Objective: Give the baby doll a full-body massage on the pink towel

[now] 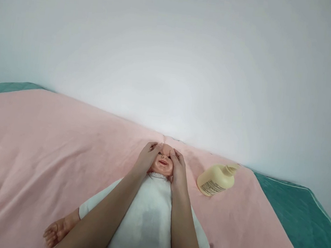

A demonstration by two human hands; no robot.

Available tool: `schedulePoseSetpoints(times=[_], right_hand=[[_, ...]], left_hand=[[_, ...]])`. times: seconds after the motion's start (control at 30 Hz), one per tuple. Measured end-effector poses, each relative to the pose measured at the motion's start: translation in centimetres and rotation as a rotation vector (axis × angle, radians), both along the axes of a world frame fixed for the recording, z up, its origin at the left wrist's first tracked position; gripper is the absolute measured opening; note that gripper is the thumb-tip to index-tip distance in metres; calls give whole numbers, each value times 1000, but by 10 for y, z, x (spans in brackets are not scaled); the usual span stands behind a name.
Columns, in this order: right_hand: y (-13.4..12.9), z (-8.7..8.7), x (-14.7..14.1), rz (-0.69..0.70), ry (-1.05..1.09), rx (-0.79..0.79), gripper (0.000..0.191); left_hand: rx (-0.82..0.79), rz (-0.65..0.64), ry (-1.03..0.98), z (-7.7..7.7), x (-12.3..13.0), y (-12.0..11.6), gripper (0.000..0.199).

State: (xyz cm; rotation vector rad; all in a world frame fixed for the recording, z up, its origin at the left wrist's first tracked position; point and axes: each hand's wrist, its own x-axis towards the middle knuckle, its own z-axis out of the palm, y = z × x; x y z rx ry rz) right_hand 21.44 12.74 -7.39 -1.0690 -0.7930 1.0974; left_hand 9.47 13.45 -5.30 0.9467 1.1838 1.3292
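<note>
A baby doll [145, 216] in a white garment lies on its back with its arms spread, its smiling head [163, 165] away from me. My left hand [148, 156] rests against the left side of the head, my right hand [178, 165] against the right side. The thumbs lie near the doll's forehead and eyes. Both hands are curved around the head, which sits between them. A yellow pump bottle [216, 180] with printed text stands to the right of my right hand, touching neither hand.
A pink blanket [62, 148] with wrinkles at the left lies under the doll and bottle. Teal bedding [301, 213] shows at the right edge and far left. Behind the bed rises a pale wall [172, 61].
</note>
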Motion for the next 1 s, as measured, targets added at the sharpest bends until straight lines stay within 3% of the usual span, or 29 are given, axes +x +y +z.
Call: schedulePoseSetpoints(times=[0.13,0.37,0.63,1.0], right_hand=[[-4,5,-1,-11,-21,-73,48],[-2,8,-3,-51,-28,-128,43],[2,-2,1,-60,9,-94,36],[10,-9,8,-38,171,-81,36]], left_hand=[[-62,-9,12,3,0,-2,44],[-64,-5,19,1,1,0,39],[18,25,20,-7,1,4,23],[-25,40,-22,-7,0,5,28]])
